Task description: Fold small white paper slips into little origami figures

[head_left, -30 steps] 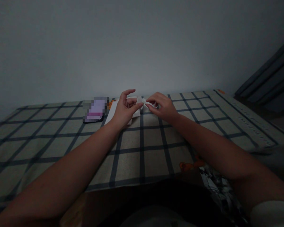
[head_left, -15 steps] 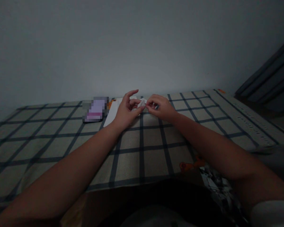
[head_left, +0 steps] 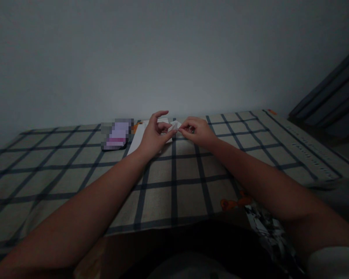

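A small white folded piece, apparently paper (head_left: 175,125), is held up between my two hands over the checked cloth. My left hand (head_left: 157,133) pinches its left side between thumb and fingers, with the index finger raised. On the right side, the thumb and fingertips of my right hand (head_left: 196,131) pinch its edge. Beneath and behind my left hand lies a flat white sheet (head_left: 137,138), partly covered by that hand.
A phone (head_left: 116,134), partly blurred out, lies left of the white sheet. The checked tablecloth (head_left: 189,193) covers the table up to the grey wall. Dark folded fabric (head_left: 331,93) hangs at the right. A black-and-white patterned item (head_left: 269,228) is below the near edge.
My left hand has shifted very slightly left and its raised finger is a little more level. The fingers of my right hand moved slightly along the white piece.
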Available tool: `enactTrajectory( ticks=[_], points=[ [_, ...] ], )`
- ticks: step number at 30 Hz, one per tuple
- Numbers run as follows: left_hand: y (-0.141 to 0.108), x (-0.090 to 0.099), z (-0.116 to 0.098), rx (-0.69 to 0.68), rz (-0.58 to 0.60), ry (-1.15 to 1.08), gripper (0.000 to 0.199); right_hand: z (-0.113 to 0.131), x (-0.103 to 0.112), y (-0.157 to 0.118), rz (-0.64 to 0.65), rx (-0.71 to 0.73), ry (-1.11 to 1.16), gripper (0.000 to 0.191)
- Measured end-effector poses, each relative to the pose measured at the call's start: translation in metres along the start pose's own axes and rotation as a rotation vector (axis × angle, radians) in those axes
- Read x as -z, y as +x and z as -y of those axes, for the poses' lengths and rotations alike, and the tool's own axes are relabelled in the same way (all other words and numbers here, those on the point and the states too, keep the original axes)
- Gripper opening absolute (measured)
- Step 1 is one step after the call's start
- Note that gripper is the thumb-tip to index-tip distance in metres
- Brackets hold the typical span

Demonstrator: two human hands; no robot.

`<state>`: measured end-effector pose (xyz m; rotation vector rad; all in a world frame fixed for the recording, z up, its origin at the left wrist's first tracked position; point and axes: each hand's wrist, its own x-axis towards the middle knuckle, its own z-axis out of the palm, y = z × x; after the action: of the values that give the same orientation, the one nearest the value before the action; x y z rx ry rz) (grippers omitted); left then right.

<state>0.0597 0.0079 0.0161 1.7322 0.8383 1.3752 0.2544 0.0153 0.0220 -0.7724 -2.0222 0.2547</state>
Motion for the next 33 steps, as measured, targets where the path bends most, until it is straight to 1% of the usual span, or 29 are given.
enactTrajectory(
  ticks=[2,5,8,11,13,17,20,22,24,26,29,31,33],
  points=[
    [0.000,0.000,0.000,0.000,0.010,0.012,0.071,-0.001,0.000,0.000,0.013,-0.021,0.003,0.009],
    [-0.001,0.000,0.000,0.010,0.032,0.010,0.075,-0.003,0.000,0.000,0.051,-0.086,0.065,0.012],
    [0.001,0.000,0.002,0.015,0.042,-0.050,0.083,-0.004,0.000,0.000,0.074,-0.163,0.153,0.015],
    [0.004,0.001,0.008,-0.007,0.047,-0.122,0.091,-0.006,0.000,0.000,0.089,-0.208,0.230,0.015],
    [0.006,0.002,0.012,-0.031,0.061,-0.127,0.093,-0.007,-0.001,0.001,0.093,-0.232,0.288,0.017],
    [0.007,0.004,0.016,-0.031,0.125,-0.133,0.095,-0.009,-0.002,0.002,0.097,-0.306,0.436,0.024],
    [0.006,0.004,0.014,-0.022,0.145,-0.145,0.097,-0.009,-0.002,0.003,0.128,-0.356,0.506,0.023],
    [0.006,0.004,0.014,-0.026,0.134,-0.149,0.095,-0.008,-0.001,0.003,0.139,-0.397,0.559,0.022],
    [0.008,0.004,0.015,-0.050,0.090,-0.132,0.092,-0.007,-0.001,0.003,0.139,-0.437,0.629,0.021],
    [0.011,0.005,0.017,-0.080,0.009,-0.066,0.085,-0.007,-0.001,0.003,0.108,-0.471,0.688,0.021],
    [0.012,0.007,0.019,-0.109,-0.132,0.085,0.062,-0.008,-0.002,0.002,0.034,-0.481,0.719,0.021],
    [0.011,0.007,0.018,-0.081,-0.149,0.170,0.040,-0.009,-0.004,0.002,0.007,-0.460,0.702,0.021],
    [0.008,0.006,0.016,0.002,-0.087,0.218,0.028,-0.010,-0.006,0.001,-0.004,-0.438,0.654,0.022]
  ],
)
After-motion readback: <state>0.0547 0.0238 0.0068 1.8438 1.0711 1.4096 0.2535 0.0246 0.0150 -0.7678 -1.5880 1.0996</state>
